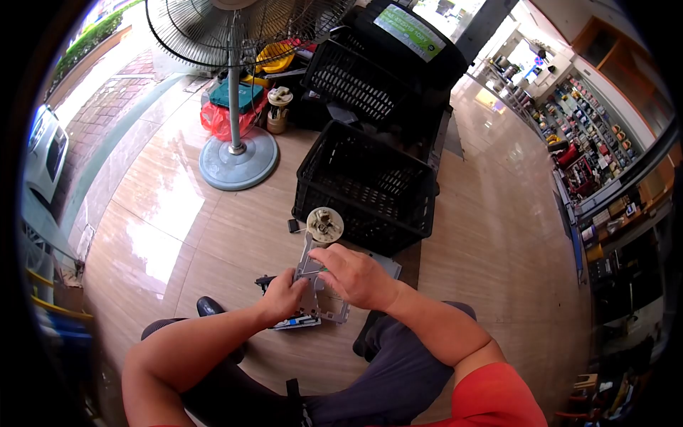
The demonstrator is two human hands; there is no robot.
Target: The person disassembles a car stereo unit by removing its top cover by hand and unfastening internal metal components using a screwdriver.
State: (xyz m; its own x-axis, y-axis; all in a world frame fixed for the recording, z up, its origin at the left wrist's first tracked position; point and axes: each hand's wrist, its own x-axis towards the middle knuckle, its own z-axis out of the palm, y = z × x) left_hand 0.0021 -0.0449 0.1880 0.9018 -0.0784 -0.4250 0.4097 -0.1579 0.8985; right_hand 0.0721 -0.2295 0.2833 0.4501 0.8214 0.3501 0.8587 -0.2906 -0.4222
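A flat grey frame-like panel (310, 302) with cut-outs is held up between my knees. My left hand (283, 293) is closed on its left edge. My right hand (359, 276) is closed over its right side, gripping a thin screwdriver (311, 272). The screwdriver's shaft points left across the panel, and a bit of green shows by my fingers; most of the handle is hidden. Just beyond the panel, a round cream-coloured part (324, 225) stands on the floor, with a small black piece (293, 225) beside it. Other flat parts (299, 322) lie under the panel, partly covered.
A black plastic crate (366, 188) stands ahead, with another crate (356, 82) behind it. To the left is a standing fan (238, 160) on a round base. A red plastic bag (219, 121) and a second cream part (279, 110) sit near it. Shelves of small items (590, 121) line the right.
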